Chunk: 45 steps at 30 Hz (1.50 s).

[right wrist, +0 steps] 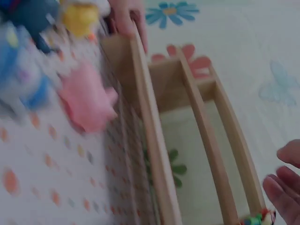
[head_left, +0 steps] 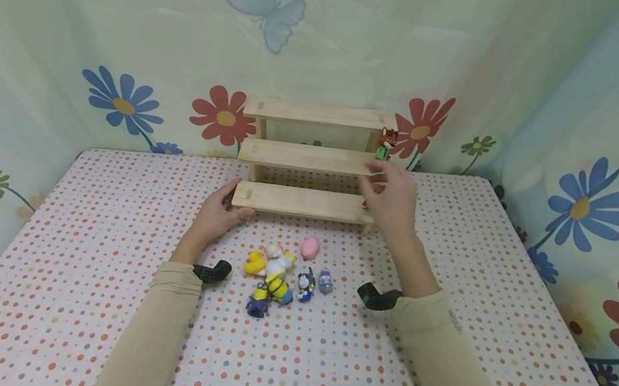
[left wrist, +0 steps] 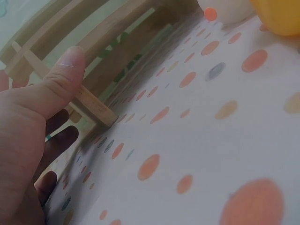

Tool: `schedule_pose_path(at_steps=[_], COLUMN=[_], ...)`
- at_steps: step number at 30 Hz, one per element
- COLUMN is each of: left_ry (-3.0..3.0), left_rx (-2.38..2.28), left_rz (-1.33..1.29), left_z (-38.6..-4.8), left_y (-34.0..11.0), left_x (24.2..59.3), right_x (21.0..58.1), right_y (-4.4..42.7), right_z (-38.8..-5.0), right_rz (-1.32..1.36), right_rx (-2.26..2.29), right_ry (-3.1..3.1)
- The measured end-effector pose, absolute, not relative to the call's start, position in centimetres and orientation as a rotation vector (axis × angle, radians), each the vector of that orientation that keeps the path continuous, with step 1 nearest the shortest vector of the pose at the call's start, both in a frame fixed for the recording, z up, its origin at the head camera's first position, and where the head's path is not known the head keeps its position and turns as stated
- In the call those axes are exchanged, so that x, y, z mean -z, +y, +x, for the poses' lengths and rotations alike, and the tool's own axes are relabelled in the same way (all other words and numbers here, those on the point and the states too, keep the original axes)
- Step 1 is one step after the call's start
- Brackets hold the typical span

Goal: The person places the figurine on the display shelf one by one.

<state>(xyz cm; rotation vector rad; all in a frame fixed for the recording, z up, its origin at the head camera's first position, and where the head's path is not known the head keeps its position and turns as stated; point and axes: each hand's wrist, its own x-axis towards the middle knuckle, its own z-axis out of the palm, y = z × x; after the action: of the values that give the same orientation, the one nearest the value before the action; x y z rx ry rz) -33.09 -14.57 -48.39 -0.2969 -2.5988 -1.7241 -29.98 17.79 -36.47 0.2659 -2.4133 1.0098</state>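
Observation:
A three-tier wooden shelf rack [head_left: 302, 202] stands at the table's back. My left hand [head_left: 219, 211] holds the left end of its lowest tier, thumb at the front and fingers behind, as the left wrist view shows too. My right hand [head_left: 393, 196] is raised by the rack's right end, fingers slightly bent and apart. In the right wrist view its fingers [right wrist: 283, 187] hold nothing. A fox figurine [head_left: 385, 144] in green stands on the middle tier's right end, just beyond that hand. Something small and red [head_left: 365, 204] on the lowest tier is mostly hidden by the hand.
In front of the rack lie a pink figurine [head_left: 309, 247], a yellow duck figurine [head_left: 255, 263], a white figurine [head_left: 278, 261], minion figurines [head_left: 259, 300], a dark-blue and white figurine [head_left: 306, 285] and a pale blue figurine [head_left: 326, 281]. A dotted cloth [head_left: 280, 377] covers the table.

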Motion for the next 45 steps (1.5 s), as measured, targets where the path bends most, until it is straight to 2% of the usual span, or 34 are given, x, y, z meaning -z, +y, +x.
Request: schedule_pose_path(at_steps=[6, 14, 45], left_ry=[-2.598, -2.600, -2.617], left_rx=[1.719, 1.727, 1.706], left_rz=[-0.264, -0.299, -0.278], left_z=[-33.1, -33.1, -33.1], left_y=[-14.4, -14.1, -14.5], left_x=[48.4, 48.5, 48.2], right_x=[38.5, 40.4, 40.9], right_y=[14.5, 12.7, 13.7], right_z=[-28.4, -26.9, -27.5], right_rz=[0.536, 0.610, 0.922], right_rx=[-0.786, -0.556, -0.537], right_ry=[-2.838, -3.200, -3.179])
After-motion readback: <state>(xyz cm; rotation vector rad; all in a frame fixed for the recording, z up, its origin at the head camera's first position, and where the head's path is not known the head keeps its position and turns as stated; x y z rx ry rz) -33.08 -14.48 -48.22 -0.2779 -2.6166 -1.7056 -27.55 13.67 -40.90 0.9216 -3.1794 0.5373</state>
